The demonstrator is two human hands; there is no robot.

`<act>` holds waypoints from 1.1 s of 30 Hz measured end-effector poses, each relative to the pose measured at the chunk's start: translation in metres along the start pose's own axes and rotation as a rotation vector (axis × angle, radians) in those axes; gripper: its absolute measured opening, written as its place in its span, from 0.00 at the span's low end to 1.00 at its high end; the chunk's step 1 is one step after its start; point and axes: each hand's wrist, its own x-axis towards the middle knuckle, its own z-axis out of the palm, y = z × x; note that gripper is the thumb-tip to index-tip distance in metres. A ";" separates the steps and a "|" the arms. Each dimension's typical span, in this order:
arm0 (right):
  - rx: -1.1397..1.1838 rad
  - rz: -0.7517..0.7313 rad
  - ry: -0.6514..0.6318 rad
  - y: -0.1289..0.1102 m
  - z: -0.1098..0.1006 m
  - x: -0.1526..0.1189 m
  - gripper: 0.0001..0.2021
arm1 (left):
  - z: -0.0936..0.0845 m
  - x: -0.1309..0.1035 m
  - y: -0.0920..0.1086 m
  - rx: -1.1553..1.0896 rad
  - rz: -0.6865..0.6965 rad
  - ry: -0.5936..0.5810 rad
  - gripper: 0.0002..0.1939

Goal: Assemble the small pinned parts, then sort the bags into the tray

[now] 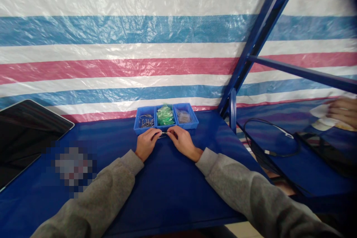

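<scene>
My left hand (146, 143) and my right hand (182, 142) meet just in front of the blue bins, fingertips pinched close together. Between them stretches a thin, rod-like piece (164, 132), too small to name, gripped at each end. Just below it, a slim light-coloured piece (162, 137) shows near the left fingertips; I cannot tell whether it lies on the table or is held. Small metal pin-like pieces (147, 122) fill part of the left bin. Green plastic pieces (165, 115) are heaped in the middle one, and clear pieces (183, 116) lie in the right one.
A dark flat screen (30, 137) stands at the left on the blue table (167, 193), near a pixelated patch. Blue frame posts (251, 48) rise at the right. Beyond them, a black cable (267, 152) lies on another table, where another person's blurred hand (344, 111) holds something white.
</scene>
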 end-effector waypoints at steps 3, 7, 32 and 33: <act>0.010 -0.004 0.005 -0.002 0.000 -0.001 0.07 | 0.000 0.000 0.001 0.001 -0.007 0.022 0.09; 0.032 -0.021 0.024 -0.003 -0.001 -0.001 0.08 | -0.001 0.001 0.003 -0.002 -0.014 0.014 0.09; 0.075 -0.034 0.028 -0.007 -0.002 -0.001 0.12 | -0.001 0.001 0.002 -0.020 0.010 -0.038 0.11; 0.077 -0.033 0.029 -0.006 -0.002 -0.001 0.12 | -0.001 0.001 0.002 -0.026 0.010 -0.036 0.11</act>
